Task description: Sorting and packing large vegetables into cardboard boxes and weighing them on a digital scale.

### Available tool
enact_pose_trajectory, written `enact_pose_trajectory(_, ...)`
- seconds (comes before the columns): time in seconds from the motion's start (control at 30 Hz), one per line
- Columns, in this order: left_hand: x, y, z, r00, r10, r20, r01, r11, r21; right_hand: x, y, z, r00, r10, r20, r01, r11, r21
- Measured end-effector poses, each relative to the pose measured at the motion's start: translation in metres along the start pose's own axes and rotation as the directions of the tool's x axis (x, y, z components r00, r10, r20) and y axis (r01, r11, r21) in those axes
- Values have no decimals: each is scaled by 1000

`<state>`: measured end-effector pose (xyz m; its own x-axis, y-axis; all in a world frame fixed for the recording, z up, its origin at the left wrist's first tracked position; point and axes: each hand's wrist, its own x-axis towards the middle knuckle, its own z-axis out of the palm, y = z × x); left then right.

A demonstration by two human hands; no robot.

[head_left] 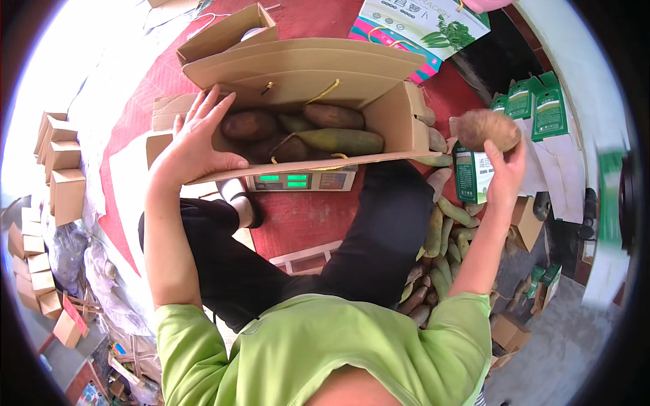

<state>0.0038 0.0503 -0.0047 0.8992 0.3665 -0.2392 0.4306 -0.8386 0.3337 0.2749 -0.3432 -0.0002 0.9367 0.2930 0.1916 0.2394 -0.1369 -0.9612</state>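
My left hand lies with fingers spread across the left end of a long cardboard box, its thumb over the near wall. Inside the box are a green radish and several brown root vegetables. Raised to the right of the box, my right hand grips a rounded brown root vegetable, with the thumb on its near side. Under the box sits a scale with a lit green display.
Loose green and brown roots are heaped beside my right leg. A smaller open carton stands beyond the box on the red mat. Green-and-white cartons are at the right, and a printed box is at the back. Folded cartons line the left.
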Motion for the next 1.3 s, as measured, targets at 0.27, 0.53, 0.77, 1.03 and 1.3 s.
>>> enact_pose_trajectory(0.27, -1, 1, -1, 999, -30, 22, 30, 999, 13, -3, -76, 119, 916, -95, 389, 24, 983, 183)
enact_pose_trajectory(0.53, -2, -2, 3, 999, -46, 27, 46, 999, 15, -1, -57, 175, 755, -176, 631, 301, 949, -95)
enact_pose_trajectory(0.77, 9, -18, 11, 991, 128, -48, -130, 991, -41, -17, -22, 88, 969, -127, 213, 104, 988, 116)
enact_pose_trajectory(1.03, 8, -17, 8, 996, 91, 17, -86, 977, -193, -107, 135, -16, 964, 259, -63, -266, 953, -146)
enact_pose_trajectory(1.3, 16, -26, 13, 996, -7, 91, 25, 981, -192, -260, 275, -81, 826, 467, -317, -559, 603, -569)
